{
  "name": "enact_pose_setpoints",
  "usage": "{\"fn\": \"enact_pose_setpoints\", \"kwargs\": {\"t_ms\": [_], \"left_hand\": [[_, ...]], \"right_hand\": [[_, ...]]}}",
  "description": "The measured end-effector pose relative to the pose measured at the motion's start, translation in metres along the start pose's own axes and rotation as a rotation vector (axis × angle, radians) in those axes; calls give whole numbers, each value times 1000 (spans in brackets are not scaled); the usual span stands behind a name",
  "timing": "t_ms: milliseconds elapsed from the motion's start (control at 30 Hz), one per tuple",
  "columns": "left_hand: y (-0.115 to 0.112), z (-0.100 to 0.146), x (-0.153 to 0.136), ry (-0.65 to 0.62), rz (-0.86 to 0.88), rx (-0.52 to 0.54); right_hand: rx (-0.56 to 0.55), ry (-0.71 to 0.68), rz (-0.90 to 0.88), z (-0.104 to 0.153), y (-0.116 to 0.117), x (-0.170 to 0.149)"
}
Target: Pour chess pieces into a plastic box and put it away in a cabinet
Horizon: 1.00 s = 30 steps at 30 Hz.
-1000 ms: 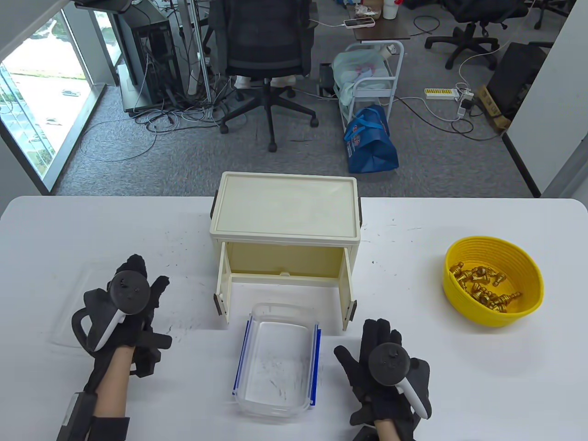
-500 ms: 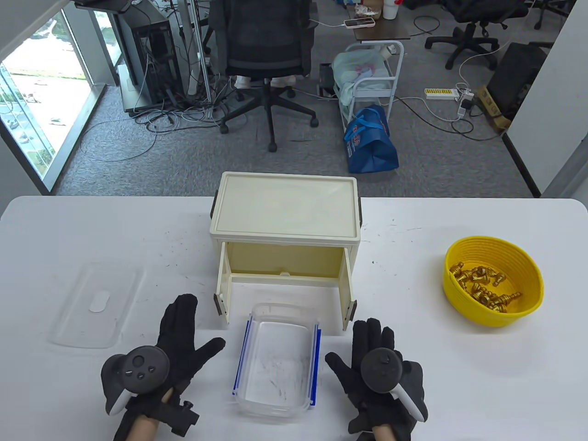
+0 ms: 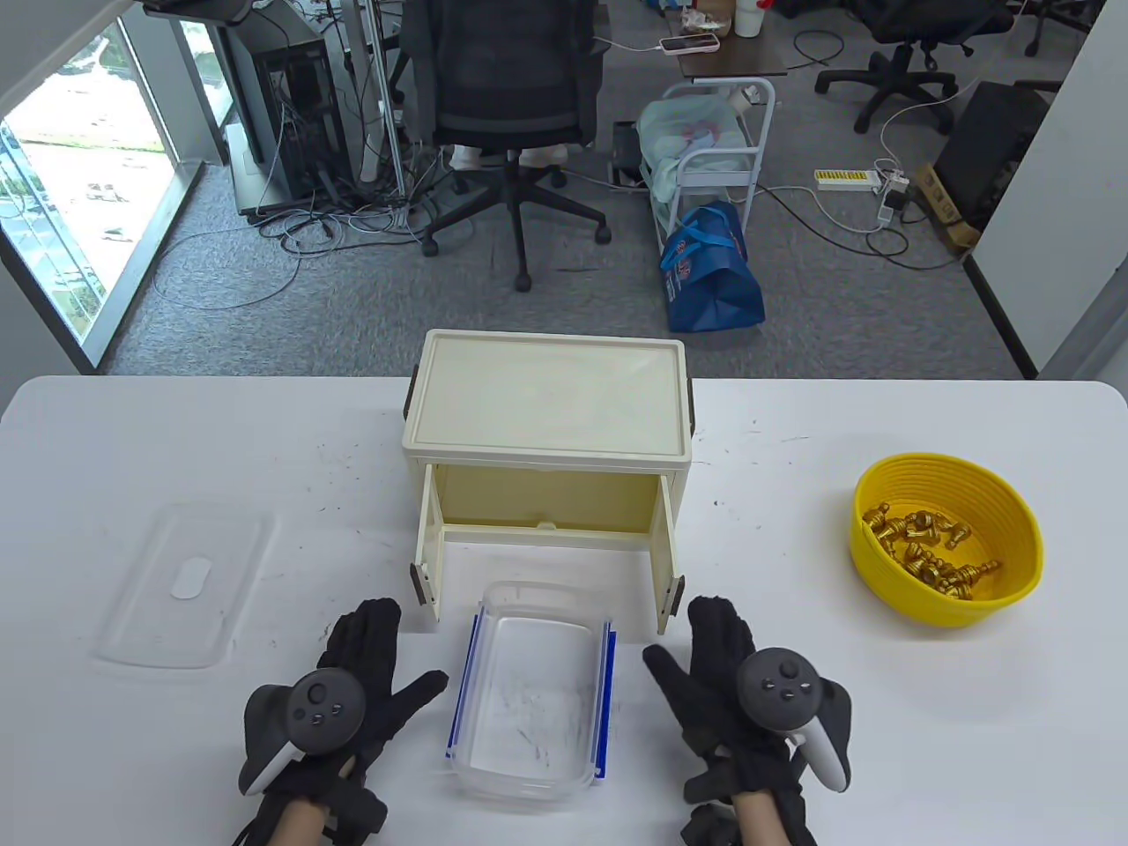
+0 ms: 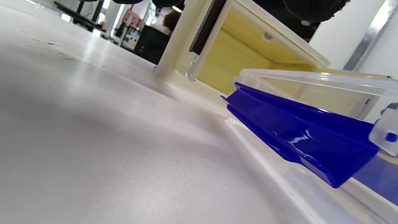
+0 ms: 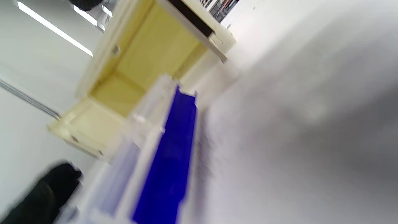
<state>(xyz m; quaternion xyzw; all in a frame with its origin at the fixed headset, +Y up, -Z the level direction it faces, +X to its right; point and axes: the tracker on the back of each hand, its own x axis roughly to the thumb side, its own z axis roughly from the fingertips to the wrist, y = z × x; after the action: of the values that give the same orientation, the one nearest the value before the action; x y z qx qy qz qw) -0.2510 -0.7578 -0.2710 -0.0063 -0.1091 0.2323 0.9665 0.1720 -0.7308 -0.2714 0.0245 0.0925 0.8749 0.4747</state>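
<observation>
A clear plastic box with blue side clasps stands open and empty at the table's front, before the cream cabinet, whose doors stand open. My left hand lies open and flat just left of the box, holding nothing. My right hand lies open just right of the box, holding nothing. A yellow bowl at the right holds several gold chess pieces. The box's blue clasp and the cabinet show blurred in the right wrist view.
The box's clear lid lies flat on the white table at the left. Beyond the table's far edge are an office chair, cables and a blue bag on the floor.
My left hand has left the lid at the left and come to rest beside the box's left side. My right hand has shifted slightly right and forward.
</observation>
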Motion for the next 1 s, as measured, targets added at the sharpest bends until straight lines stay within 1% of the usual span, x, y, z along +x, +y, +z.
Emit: {"fn": "enact_pose_setpoints", "kwargs": {"t_ms": [33, 100, 133, 167, 200, 267, 300, 333, 400, 433, 467, 500, 600, 667, 800, 867, 933, 1000], "left_hand": [[0, 0, 0, 1, 0, -3], [0, 0, -1, 6, 4, -1], [0, 0, -1, 7, 6, -2], [1, 0, -1, 8, 8, -2], [1, 0, -1, 8, 9, -3], [1, 0, -2, 4, 12, -7], [1, 0, -2, 4, 13, -9], [1, 0, -2, 6, 14, -9], [2, 0, -2, 10, 12, -12], [2, 0, -2, 10, 12, -12], [2, 0, -2, 13, 10, -14], [2, 0, -2, 15, 8, -16], [2, 0, -2, 17, 5, -22], [2, 0, -2, 14, 0, -28], [-1, -3, -1, 2, -22, -64], [-2, -4, 0, 1, -48, -75], [-2, -4, 0, 5, -71, -77], [-2, -5, 0, 10, -87, -78]], "right_hand": [[-28, 16, -73, -2, -12, 1], [-32, 52, -206, -6, -36, 1], [-40, 63, -255, -8, -52, 2], [-48, 77, -274, -9, -62, 2], [-51, 107, -293, -12, -77, 1], [-85, 199, -295, -15, -101, -3], [-136, 272, -277, -16, -115, -9], [-159, 314, -273, -16, -122, -13], [-196, 464, -291, -16, -138, -30], [-200, 488, -298, -16, -140, -32], [-212, 580, -343, -15, -146, -46], [-225, 638, -394, -14, -150, -57], [-281, 738, -571, -11, -158, -88], [-333, 775, -613, -10, -161, -104], [-379, 785, -639, -18, -167, -132], [-418, 716, -687, -22, -168, -141], [-436, 683, -769, -28, -166, -147], [-468, 677, -744, -29, -165, -148]]}}
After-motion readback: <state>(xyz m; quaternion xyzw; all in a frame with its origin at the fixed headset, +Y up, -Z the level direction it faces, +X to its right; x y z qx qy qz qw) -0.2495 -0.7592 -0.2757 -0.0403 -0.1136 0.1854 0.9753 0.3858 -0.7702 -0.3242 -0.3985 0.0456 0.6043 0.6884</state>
